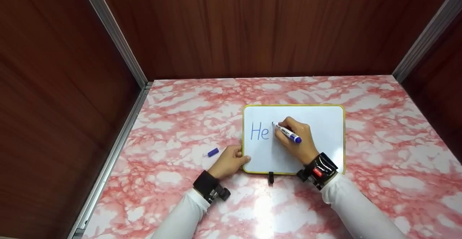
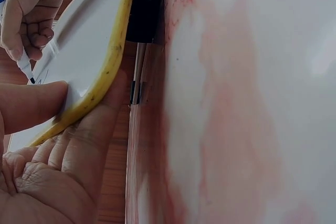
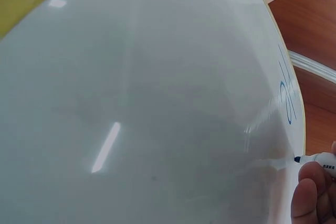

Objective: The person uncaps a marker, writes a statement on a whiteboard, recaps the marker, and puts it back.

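A whiteboard [image 1: 317, 123] with a yellow rim lies on the table, blue letters "He" [image 1: 260, 131] written at its left. My right hand [image 1: 297, 138] pinches a white marker [image 1: 285, 131] with a blue end, its dark tip at the board just right of the "e". In the right wrist view the marker [image 3: 320, 160] meets the board close to its edge. My left hand [image 1: 230, 160] grips the board's lower left edge. The left wrist view shows its thumb [image 2: 37, 103] on top of the board and its fingers beneath the yellow rim [image 2: 107, 72].
A blue marker cap [image 1: 213, 152] lies on the table left of the board. A black clip-like piece [image 1: 271, 178] sticks out at the board's bottom edge. The red-and-white marbled table [image 1: 187, 116] is bounded by dark wood panels [image 1: 252, 29] at the back and sides.
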`<action>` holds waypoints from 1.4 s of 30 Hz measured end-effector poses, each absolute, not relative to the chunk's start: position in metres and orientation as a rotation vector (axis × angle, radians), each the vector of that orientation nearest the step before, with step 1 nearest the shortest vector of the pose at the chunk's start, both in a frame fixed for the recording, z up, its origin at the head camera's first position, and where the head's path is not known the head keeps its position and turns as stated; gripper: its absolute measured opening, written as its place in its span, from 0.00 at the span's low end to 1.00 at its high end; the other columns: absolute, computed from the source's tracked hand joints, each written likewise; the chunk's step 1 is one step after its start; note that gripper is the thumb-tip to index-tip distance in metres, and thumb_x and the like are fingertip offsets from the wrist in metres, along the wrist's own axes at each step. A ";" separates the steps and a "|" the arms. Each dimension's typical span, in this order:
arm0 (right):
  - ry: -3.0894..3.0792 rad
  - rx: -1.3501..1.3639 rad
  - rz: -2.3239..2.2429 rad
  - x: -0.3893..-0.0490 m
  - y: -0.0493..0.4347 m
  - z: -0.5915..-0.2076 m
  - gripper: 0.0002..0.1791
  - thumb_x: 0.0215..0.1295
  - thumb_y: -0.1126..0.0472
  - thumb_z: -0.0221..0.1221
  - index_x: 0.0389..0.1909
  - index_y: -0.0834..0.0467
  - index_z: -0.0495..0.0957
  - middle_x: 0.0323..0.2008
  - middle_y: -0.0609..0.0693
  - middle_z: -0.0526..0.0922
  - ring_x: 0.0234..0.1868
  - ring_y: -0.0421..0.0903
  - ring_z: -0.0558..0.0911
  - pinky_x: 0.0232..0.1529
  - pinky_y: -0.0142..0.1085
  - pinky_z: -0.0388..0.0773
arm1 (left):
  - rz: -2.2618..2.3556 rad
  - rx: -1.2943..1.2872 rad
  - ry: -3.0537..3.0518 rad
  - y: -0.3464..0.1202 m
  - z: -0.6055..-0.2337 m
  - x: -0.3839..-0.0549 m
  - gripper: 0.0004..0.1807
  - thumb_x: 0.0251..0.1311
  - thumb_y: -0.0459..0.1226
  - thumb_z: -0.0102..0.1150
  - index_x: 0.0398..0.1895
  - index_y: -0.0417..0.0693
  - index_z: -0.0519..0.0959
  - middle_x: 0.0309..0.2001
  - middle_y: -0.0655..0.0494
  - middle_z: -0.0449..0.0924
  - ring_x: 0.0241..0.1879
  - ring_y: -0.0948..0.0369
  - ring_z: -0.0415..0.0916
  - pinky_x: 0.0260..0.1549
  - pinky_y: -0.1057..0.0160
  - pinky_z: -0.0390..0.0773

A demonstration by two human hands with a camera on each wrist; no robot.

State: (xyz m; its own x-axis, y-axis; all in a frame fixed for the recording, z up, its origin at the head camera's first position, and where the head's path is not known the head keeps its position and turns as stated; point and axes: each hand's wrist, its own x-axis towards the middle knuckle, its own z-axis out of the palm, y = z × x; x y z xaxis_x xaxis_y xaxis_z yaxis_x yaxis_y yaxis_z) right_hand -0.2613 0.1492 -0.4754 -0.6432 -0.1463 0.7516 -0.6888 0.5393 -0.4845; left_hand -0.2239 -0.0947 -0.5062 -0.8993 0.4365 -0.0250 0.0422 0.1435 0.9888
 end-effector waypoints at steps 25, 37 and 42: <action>-2.190 0.695 1.095 -0.246 0.148 -0.488 0.08 0.52 0.66 0.66 0.23 0.54 0.75 0.22 0.43 0.81 0.16 0.36 0.70 0.16 0.29 0.67 | 1.839 0.418 2.083 -0.093 -0.512 -0.227 0.16 0.63 0.24 0.54 0.54 0.29 0.75 0.42 0.39 0.83 0.42 0.51 0.82 0.38 0.58 0.81; -2.194 0.724 1.083 -0.239 0.149 -0.494 0.09 0.51 0.67 0.65 0.21 0.52 0.75 0.23 0.39 0.81 0.17 0.35 0.71 0.17 0.28 0.64 | 1.815 0.458 2.131 -0.095 -0.533 -0.238 0.16 0.62 0.28 0.57 0.54 0.36 0.78 0.39 0.50 0.86 0.40 0.58 0.83 0.34 0.64 0.80; -2.216 0.740 1.094 -0.237 0.150 -0.494 0.10 0.51 0.67 0.65 0.21 0.51 0.74 0.23 0.39 0.82 0.16 0.34 0.69 0.16 0.28 0.63 | 1.808 0.455 2.144 -0.094 -0.533 -0.238 0.16 0.62 0.28 0.57 0.53 0.36 0.78 0.38 0.50 0.86 0.38 0.59 0.83 0.32 0.65 0.79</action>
